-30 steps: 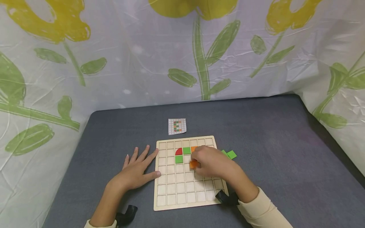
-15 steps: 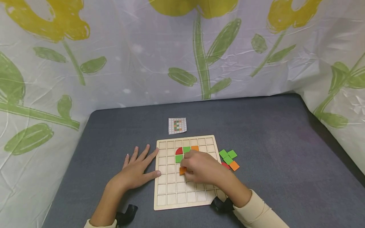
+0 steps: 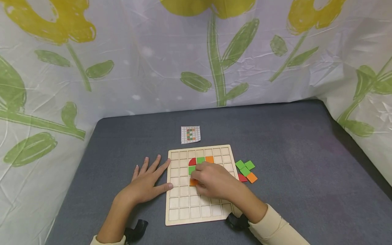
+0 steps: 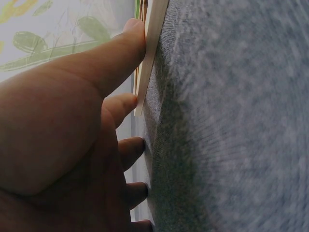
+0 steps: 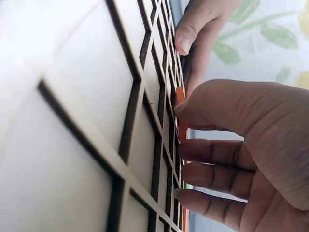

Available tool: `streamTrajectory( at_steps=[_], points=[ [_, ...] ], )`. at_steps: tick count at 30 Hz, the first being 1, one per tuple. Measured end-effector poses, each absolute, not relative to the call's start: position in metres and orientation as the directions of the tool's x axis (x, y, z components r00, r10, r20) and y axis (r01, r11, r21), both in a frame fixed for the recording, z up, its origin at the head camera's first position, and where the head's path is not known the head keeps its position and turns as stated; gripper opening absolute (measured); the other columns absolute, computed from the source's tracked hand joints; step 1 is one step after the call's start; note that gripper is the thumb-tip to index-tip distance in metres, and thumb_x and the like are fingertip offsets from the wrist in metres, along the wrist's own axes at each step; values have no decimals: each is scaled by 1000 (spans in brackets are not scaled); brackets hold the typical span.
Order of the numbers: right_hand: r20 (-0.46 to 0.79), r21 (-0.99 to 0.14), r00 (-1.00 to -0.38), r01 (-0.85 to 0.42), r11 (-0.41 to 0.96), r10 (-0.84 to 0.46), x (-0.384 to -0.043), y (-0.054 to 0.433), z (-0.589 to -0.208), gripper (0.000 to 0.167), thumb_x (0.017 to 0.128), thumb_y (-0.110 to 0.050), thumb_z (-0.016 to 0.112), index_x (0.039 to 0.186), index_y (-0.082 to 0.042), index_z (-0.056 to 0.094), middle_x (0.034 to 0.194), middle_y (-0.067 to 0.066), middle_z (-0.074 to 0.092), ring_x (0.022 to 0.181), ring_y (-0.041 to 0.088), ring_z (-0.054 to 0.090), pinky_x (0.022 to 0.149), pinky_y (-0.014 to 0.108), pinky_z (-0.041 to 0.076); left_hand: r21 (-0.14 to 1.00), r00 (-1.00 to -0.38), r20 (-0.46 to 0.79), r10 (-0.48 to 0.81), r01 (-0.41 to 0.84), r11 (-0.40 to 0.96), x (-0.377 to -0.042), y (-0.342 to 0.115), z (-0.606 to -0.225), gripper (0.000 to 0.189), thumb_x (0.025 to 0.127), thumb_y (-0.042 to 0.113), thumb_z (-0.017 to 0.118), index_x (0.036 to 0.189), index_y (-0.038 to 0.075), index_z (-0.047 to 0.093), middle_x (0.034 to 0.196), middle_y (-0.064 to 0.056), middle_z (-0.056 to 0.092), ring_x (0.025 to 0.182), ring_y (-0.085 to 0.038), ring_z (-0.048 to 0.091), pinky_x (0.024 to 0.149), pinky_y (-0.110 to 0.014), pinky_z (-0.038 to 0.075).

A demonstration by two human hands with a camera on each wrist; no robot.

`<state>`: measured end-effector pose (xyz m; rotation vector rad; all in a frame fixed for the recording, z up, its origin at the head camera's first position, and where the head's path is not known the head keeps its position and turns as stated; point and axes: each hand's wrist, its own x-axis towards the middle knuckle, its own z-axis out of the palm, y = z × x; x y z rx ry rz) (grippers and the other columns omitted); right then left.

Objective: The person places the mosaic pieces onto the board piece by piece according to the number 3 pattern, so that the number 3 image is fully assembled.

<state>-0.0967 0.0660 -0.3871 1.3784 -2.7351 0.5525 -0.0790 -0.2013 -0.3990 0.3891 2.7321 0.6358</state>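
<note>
In the head view, a wooden grid board (image 3: 183, 213) lies on the table. My right hand (image 3: 215, 180) is over it, pinching an orange square tile (image 3: 193, 182) low at a cell under a green tile (image 3: 191, 170). The right wrist view shows the thumb against the orange tile's edge; whether it is fully seated cannot be told. A red quarter-round tile (image 3: 192, 162), another green tile (image 3: 200, 160) and a second orange tile (image 3: 209, 159) sit in the row above. My left hand (image 3: 144, 185) rests with fingers spread, its thumb and index finger touching the board's left edge.
Right of the board lie several green tiles (image 3: 245, 171), a red tile (image 3: 242, 178) and an orange tile (image 3: 251, 177). A small card with a coloured grid pattern (image 3: 190, 135) lies behind the board. A flower-printed curtain (image 3: 137, 78) surrounds the dark table (image 3: 291, 153).
My right hand has carried the orange tile left and slightly nearer me, to below the green tile. The loose tiles at the right have come into view. My left hand has stayed put.
</note>
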Motion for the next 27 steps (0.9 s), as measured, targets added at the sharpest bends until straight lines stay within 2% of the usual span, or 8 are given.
streamTrajectory(
  at_steps=[10, 20, 27],
  points=[
    [229, -286, -607, -790, 543, -761, -98, 65, -392, 15, 78, -2, 73, 84, -16, 73, 76, -7, 58, 69, 10, 51, 59, 20, 43, 456, -919, -222, 326, 198, 868, -79, -201, -401, 85, 91, 63, 61, 160, 22, 32, 163, -19, 20, 147, -54, 3, 109, -75, 1],
    [222, -305, -611, -783, 541, -759, -99, 67, -394, 12, 82, -5, 78, 81, -17, 77, 74, -8, 56, 69, 9, 51, 59, 19, 44, 455, -918, -242, 315, 179, 872, -80, -200, -401, 85, 91, 63, 62, 160, 22, 31, 164, -19, 19, 147, -53, 1, 109, -74, 0],
    [240, -302, -576, -810, 503, -782, -98, 65, -393, 19, 80, 0, 79, 78, -18, 76, 71, -8, 54, 65, 9, 48, 57, 18, 40, 457, -917, -243, 315, 178, 872, -80, -200, -400, 85, 92, 61, 63, 160, 21, 32, 164, -19, 19, 147, -53, 0, 109, -74, -1]
  ],
)
